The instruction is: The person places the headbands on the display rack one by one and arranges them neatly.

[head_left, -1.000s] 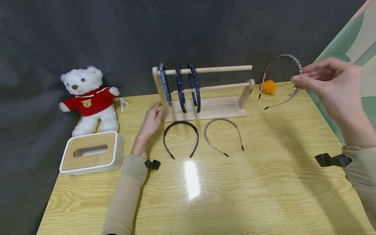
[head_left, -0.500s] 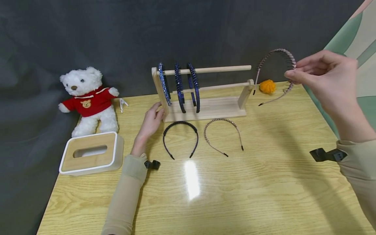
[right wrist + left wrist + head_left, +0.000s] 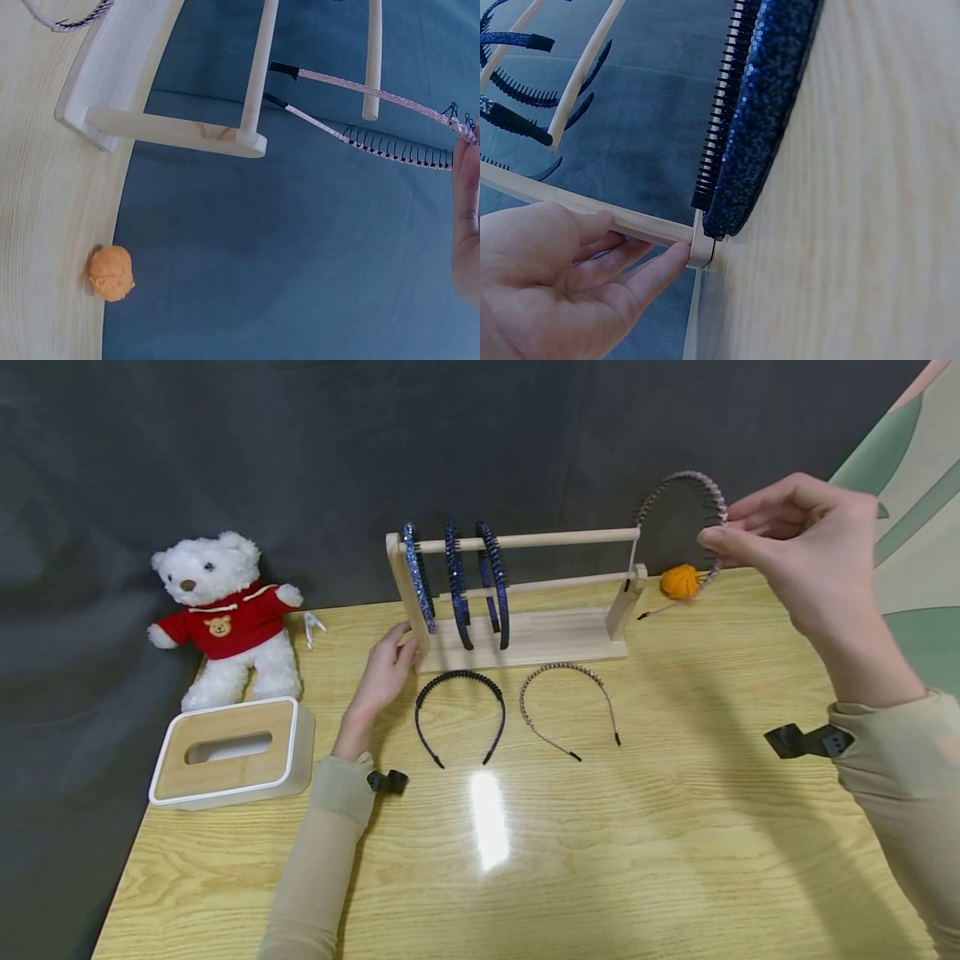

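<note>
My right hand [image 3: 802, 539] pinches a pink toothed headband [image 3: 686, 475] between thumb and fingers, raised at the right end of a wooden headband rack [image 3: 555, 631]. One leg of the headband overlaps the tip of the upper rod [image 3: 373, 75] in the right wrist view. At the rack's left end my left hand [image 3: 386, 668] holds the upright post [image 3: 641, 221] near the base, fingertips on the wood. Three dark blue headbands hang at the left of the upper rod, among them a glittery one [image 3: 769, 112].
On the table in front of the rack lie a black headband [image 3: 460, 675] and another pink headband [image 3: 558, 666]. To the left are a white teddy bear [image 3: 228, 627] in a red top, a tissue box [image 3: 232, 777] and a small white clip [image 3: 313, 628]. An orange ball [image 3: 678, 582] sits behind right.
My right hand has moved left and slightly up with the pink headband, bringing it to the upper rod's right end. The left hand has stayed on the rack.
</note>
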